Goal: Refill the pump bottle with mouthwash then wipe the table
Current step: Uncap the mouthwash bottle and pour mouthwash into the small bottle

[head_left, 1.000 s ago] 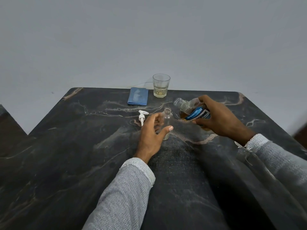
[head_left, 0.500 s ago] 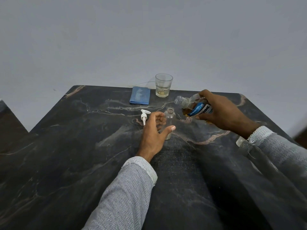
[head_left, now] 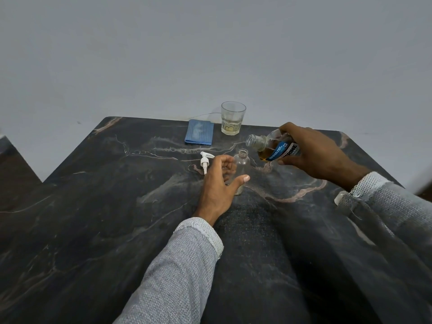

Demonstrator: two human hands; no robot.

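Clear pump bottle (head_left: 242, 160) half behind left hand (head_left: 218, 183)

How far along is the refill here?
Done: pump head lies off on the table. In hand: left hand grips the empty pump bottle; right hand tilts the uncapped mouthwash bottle beside its mouth. Left: pouring, refitting pump, wiping with blue cloth.

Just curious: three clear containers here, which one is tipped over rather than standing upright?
The mouthwash bottle gripped in the right hand, neck tilted toward the small pump bottle. That bottle and the glass stand upright.
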